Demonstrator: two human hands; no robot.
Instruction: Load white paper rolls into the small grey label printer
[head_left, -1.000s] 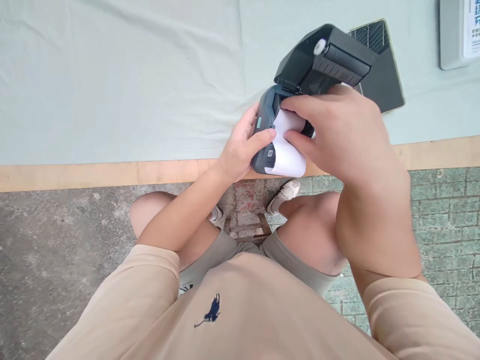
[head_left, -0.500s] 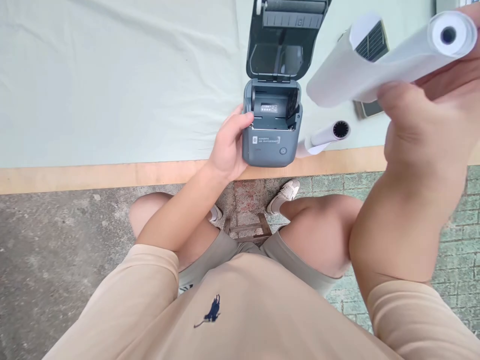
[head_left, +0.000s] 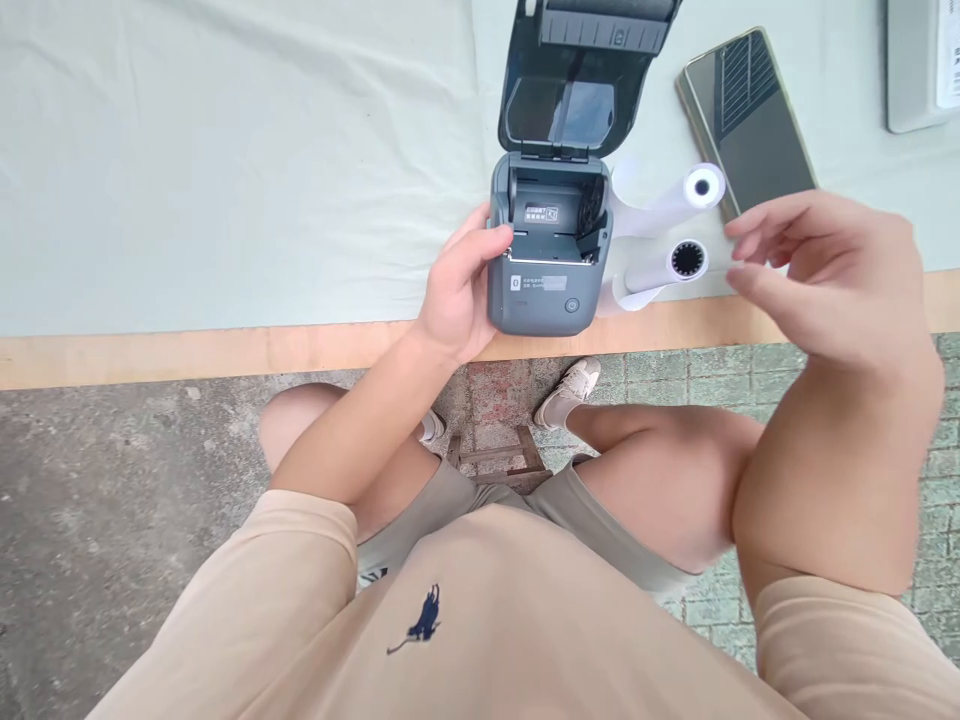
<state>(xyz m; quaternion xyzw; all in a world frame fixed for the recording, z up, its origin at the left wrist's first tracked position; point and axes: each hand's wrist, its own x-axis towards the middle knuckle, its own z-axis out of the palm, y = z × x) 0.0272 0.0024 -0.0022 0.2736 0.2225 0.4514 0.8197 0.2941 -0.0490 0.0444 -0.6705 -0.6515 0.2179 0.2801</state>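
Note:
My left hand [head_left: 469,285] grips the left side of a dark grey-blue label printer [head_left: 544,300], thumb on its front edge. The printer's lid [head_left: 577,80] stands wide open, and its paper bay shows no roll inside. Beside the printer on the right lie two paper rolls: a white roll with a small dark core [head_left: 686,195], and nearer the table edge a roll with a black toothed core [head_left: 664,268]. My right hand [head_left: 832,265] hovers just right of both rolls, with nothing in it, thumb and fingers slightly apart.
A smartphone [head_left: 757,120] lies behind the rolls on the pale green cloth [head_left: 247,170]. At the far right corner is a grey device with a label [head_left: 911,70]. The table's wooden edge [head_left: 225,350] runs in front of my knees.
My right hand has let go of the white paper roll, which now lies beside the printer, and has moved lower. The phone is uncovered. My left hand keeps its hold on the printer.

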